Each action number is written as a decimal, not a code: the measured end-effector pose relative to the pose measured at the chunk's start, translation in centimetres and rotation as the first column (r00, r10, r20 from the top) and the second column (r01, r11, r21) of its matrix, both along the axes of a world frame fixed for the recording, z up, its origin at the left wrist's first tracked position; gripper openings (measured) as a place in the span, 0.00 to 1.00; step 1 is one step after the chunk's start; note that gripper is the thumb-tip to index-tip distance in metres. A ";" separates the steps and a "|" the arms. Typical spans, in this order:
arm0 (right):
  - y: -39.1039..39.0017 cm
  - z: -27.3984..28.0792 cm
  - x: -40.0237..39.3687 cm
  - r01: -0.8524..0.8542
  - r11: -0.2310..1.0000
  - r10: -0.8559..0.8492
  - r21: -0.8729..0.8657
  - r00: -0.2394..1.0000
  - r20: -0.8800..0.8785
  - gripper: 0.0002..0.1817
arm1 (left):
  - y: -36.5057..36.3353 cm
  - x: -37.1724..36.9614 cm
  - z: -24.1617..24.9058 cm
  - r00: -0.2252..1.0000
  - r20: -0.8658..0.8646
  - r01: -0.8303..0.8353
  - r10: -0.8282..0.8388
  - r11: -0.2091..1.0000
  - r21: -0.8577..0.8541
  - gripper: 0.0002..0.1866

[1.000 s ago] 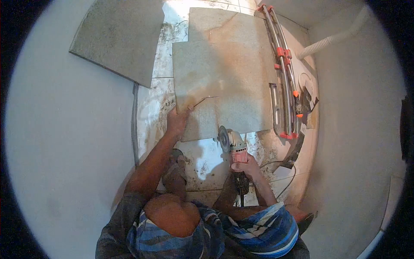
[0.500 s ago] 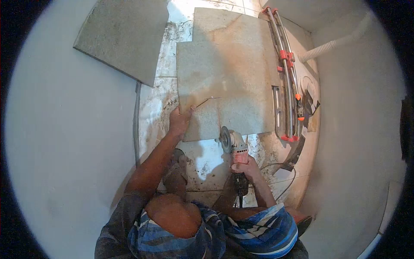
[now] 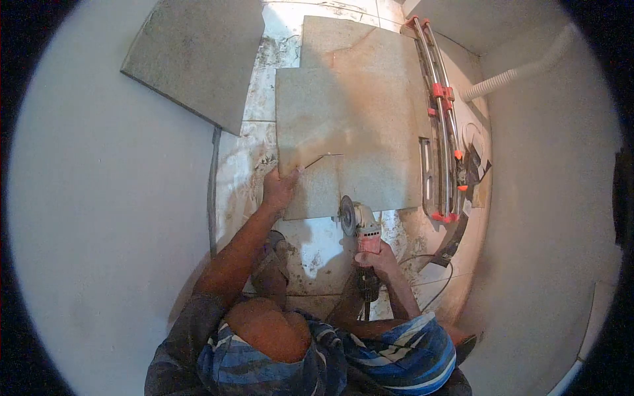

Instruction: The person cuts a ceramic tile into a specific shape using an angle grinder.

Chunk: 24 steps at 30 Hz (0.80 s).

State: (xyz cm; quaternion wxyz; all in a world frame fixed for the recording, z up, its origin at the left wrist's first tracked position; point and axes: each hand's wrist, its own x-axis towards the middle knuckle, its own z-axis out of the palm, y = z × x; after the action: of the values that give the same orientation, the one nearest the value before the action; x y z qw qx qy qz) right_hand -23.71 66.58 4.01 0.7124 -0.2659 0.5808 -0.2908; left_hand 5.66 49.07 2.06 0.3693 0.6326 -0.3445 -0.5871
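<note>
My right hand [image 3: 376, 259] is wrapped around the red and black body of an angle grinder [image 3: 368, 243]. Its round disc [image 3: 347, 215] stands upright at the near edge of a grey-beige tile [image 3: 389, 171], in line with a thin mark running up the surface. At the tile's left edge, my left hand [image 3: 281, 189] grips the near corner area, fingers partly hidden. From its fingertips a thin dark sliver or line [image 3: 314, 162] slants toward the top of that mark; I cannot tell whether it is held.
A manual tile cutter [image 3: 441, 99] with twin rails lies along the right side. Another large tile [image 3: 191, 66] leans at the left wall. A white corrugated pipe [image 3: 492, 86] comes from the right wall. The grinder's cord [image 3: 451, 277] curls over the dusty floor [image 3: 317, 254].
The whole view has shifted slightly down and right. Both hands keep their holds, and the grinder's disc stays at the tile's near edge.
</note>
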 end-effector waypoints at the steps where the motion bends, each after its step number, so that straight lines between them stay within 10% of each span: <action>1: -0.1 0.1 0.1 0.048 0.999 -0.048 0.021 0.998 0.035 0.29 | 0.0 0.0 -0.1 1.000 0.000 -0.003 0.003 1.000 -0.017 0.21; 24: 0.2 -0.3 0.1 -0.028 0.999 0.032 0.024 0.988 -0.150 0.29 | 0.2 0.4 -2.6 1.000 -0.002 0.016 -0.016 0.998 0.064 0.26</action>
State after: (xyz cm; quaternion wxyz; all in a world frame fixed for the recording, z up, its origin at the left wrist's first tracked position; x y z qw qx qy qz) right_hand -23.65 66.74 3.68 0.6735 -0.2882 0.6320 -0.2528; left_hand 6.09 49.23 -0.55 0.3444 0.6408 -0.3305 -0.6013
